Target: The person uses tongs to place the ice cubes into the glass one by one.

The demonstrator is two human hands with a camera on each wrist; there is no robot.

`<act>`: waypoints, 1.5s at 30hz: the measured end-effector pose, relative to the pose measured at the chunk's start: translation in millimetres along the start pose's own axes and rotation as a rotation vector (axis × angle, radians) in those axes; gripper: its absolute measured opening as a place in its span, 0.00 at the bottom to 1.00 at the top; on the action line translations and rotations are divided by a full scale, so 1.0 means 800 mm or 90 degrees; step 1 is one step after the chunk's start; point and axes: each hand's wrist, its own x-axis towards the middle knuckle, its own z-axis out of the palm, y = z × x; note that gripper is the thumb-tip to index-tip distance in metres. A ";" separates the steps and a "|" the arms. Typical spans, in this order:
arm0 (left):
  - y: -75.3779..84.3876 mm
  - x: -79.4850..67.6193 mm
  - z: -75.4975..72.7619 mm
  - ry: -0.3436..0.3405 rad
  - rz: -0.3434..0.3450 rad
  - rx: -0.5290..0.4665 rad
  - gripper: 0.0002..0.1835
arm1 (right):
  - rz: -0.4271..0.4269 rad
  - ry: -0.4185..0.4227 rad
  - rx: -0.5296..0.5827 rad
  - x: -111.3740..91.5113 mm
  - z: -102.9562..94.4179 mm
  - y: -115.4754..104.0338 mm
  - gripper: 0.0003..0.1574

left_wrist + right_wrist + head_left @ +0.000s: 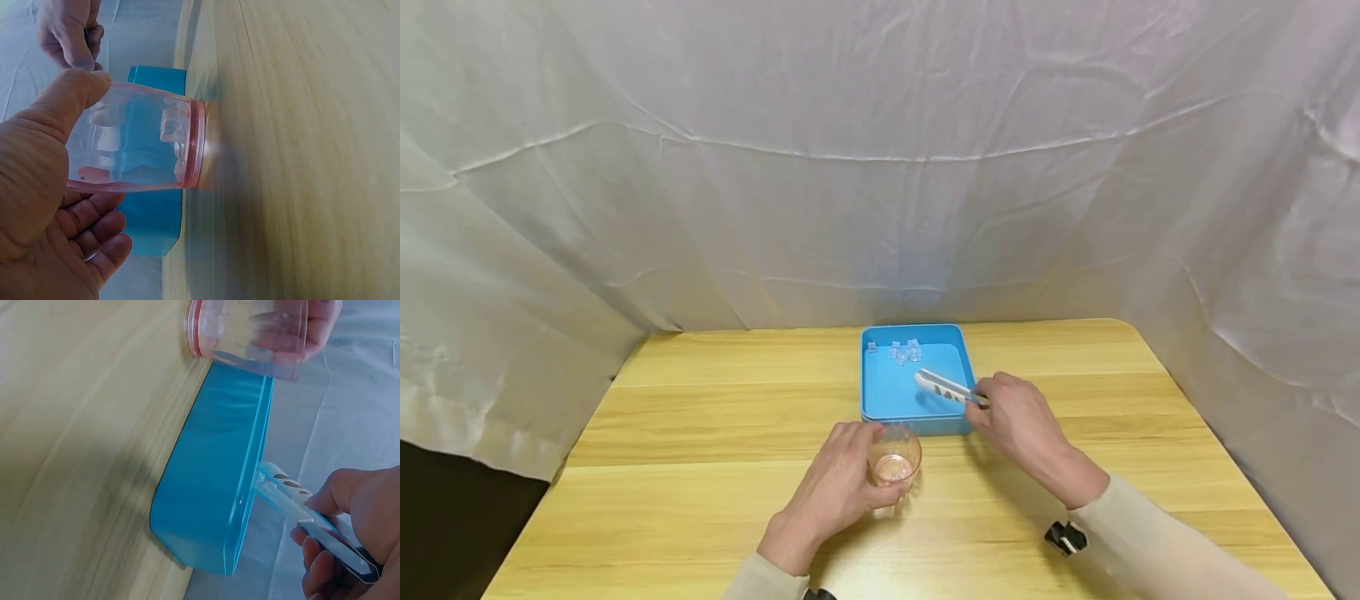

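My left hand (838, 479) grips a clear pinkish cup (913, 454) by its side, thumb and fingers around it. The cup stands upright on the table, and clear cubes (172, 127) lie at its bottom in the left wrist view. My right hand (1018, 417) holds a pair of tongs (340, 547) with white, patterned tips. Those tips hang over the blue tray (880, 392), just inside its near right part. Several clear cubes (904, 352) lie near the tray's far left. Whether the tips pinch a cube, I cannot tell.
A light wood table (715, 467) carries the tray and cup, the cup close to the tray's near wall. Pale grey curtains (820, 217) surround the table at the back and sides. A black strap piece (1066, 537) sits at my right sleeve.
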 end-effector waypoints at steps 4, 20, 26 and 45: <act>-0.001 0.001 0.000 0.009 0.011 0.000 0.38 | -0.004 0.001 0.013 -0.005 -0.005 -0.002 0.05; -0.001 0.004 -0.002 -0.009 -0.008 0.007 0.39 | -0.027 0.003 0.043 -0.034 -0.034 -0.019 0.03; -0.001 0.005 -0.003 -0.006 -0.008 0.007 0.38 | -0.062 0.012 0.037 -0.046 -0.041 -0.024 0.03; 0.002 0.003 0.003 -0.016 -0.030 -0.009 0.37 | -0.203 0.085 0.053 -0.078 -0.029 -0.030 0.09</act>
